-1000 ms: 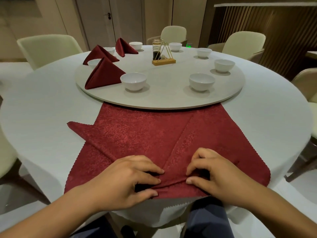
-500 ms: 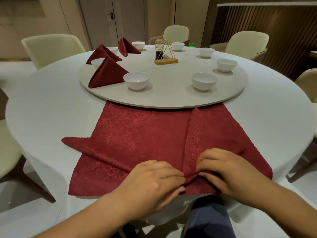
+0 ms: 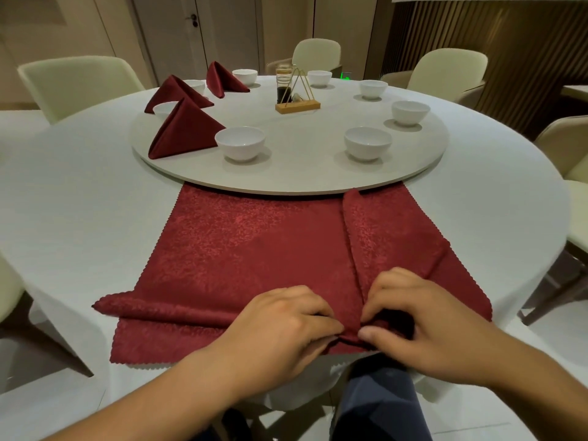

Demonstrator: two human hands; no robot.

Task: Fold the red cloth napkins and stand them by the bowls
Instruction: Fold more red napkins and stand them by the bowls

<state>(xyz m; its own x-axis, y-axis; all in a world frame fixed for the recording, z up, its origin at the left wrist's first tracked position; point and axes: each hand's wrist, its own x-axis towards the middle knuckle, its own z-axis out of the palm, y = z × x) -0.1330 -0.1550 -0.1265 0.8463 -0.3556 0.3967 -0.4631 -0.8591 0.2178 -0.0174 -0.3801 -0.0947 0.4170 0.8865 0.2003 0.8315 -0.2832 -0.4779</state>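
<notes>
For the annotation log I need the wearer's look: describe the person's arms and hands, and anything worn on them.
Both are bare. The left hand and right hand show no gloves or rings. The left forearm and right forearm are uncovered to the frame's edge: no sleeve, watch or wristband is in view. The right thumbnail looks short and unpainted.

The flat napkin (image 3: 254, 249) at centre frame is deep red, with a tone-on-tone leafy damask figure. The folded napkins (image 3: 187, 130) at upper left are the same red. The bowls (image 3: 240, 143) are plain white, the surface (image 3: 79, 192) white, the round turntable (image 3: 302, 173) pale grey. The chairs (image 3: 79, 81) are pale cream-green. The wall (image 3: 509, 43) at upper right is brown with vertical stripes.
</notes>
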